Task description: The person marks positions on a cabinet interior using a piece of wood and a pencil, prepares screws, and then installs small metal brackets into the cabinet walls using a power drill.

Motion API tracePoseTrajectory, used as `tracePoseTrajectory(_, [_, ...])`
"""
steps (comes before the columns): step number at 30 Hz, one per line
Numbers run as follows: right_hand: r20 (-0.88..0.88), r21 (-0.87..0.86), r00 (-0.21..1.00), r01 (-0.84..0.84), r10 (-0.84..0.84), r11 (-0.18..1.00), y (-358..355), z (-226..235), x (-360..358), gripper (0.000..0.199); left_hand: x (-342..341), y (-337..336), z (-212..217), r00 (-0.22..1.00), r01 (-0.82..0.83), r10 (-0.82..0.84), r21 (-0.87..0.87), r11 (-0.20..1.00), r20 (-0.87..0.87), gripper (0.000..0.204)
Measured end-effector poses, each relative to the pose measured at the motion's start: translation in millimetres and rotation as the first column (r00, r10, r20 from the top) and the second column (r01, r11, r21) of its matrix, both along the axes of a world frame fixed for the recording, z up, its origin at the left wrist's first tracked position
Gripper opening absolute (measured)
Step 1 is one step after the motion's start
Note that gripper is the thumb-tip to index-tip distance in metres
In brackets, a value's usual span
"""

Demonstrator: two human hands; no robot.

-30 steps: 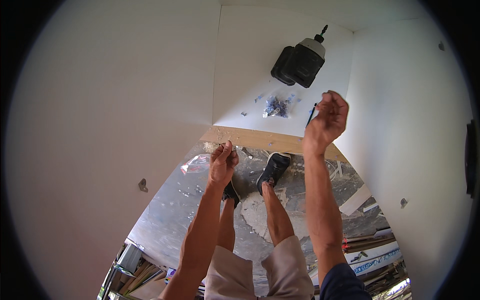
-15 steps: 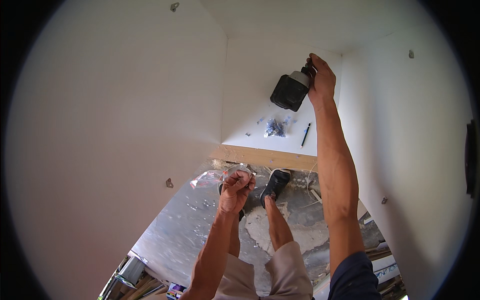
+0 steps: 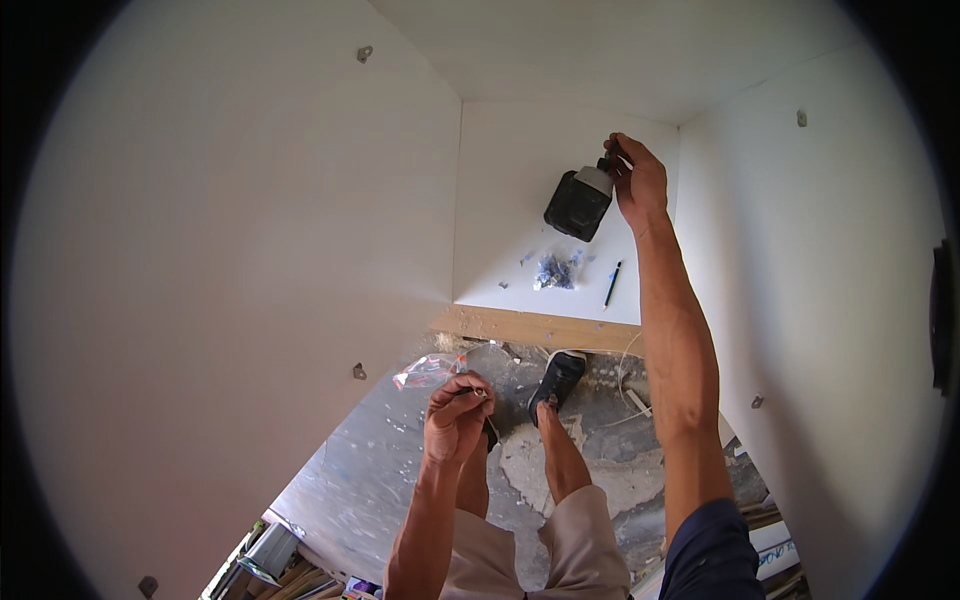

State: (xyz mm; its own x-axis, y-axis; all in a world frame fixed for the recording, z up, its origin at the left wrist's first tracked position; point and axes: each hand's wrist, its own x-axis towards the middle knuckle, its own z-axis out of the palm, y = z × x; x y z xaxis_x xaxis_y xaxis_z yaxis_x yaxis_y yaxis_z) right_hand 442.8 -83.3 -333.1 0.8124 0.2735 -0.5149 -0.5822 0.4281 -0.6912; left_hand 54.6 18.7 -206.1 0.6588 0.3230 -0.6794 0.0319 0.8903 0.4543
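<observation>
My right hand [image 3: 642, 182] reaches far into a white-panelled cabinet. Its fingers close round the dark handle end of a cordless drill [image 3: 579, 205], whose black battery faces me; the front of the drill is hidden. Low in front of the cabinet, my left hand [image 3: 459, 412] pinches a small silvery metal piece [image 3: 481, 394], mostly covered by thumb and fingers. On the white panel below the drill lie a clear bag of small bluish parts [image 3: 554, 272], with several loose bits around it, and a dark pencil [image 3: 612, 285].
Small metal brackets [image 3: 359, 371] are fixed on the left panel [image 3: 250, 250] and the right panel [image 3: 820, 300]. A wooden strip [image 3: 540, 325] edges the cabinet's front. A clear plastic bag [image 3: 428, 371] and thin strands lie on the rough floor. Wood pieces [image 3: 300, 580] are stacked at lower left.
My left hand has moved down and slightly left and turned, so the metal piece shows between its fingertips. My right hand stays at the drill; the whole view has shifted a little.
</observation>
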Motion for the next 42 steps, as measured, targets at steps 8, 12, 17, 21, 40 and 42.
tracePoseTrajectory(8, [0.078,0.066,0.997,0.016,-0.021,0.998,-0.2,-6.4,-0.4,0.017,1.9,-5.8,8.4,1.000,0.008,-0.009,-0.042,0.999,-0.020,0.012])
tracePoseTrajectory(12, [0.138,-0.011,0.980,-0.146,0.146,0.989,-12.3,-6.1,7.3,0.017,-0.2,-9.3,9.4,0.999,0.020,-0.021,-0.031,0.999,-0.035,0.011])
tracePoseTrajectory(17, [0.206,-0.252,0.937,-0.227,0.281,0.941,-20.4,-3.3,5.1,0.024,-1.2,-9.3,17.9,0.997,0.045,-0.046,-0.015,0.999,-0.054,0.011])
tracePoseTrajectory(21, [0.461,-0.592,0.797,-0.051,0.390,0.804,-52.0,-50.0,-29.6,0.065,-0.4,-11.0,31.9,0.994,0.059,-0.059,0.000,0.998,-0.087,0.009])
tracePoseTrajectory(40, [0.564,-0.314,0.763,-0.155,0.316,0.937,-27.9,89.9,-111.9,0.043,72.4,43.3,271.5,0.989,-0.114,0.103,0.099,0.989,0.103,0.011])
tracePoseTrajectory(42, [0.574,-0.164,0.775,-0.208,0.265,0.964,-5.6,173.4,-138.9,0.046,67.0,58.4,311.1,0.996,-0.053,0.035,0.210,0.976,0.087,0.013])
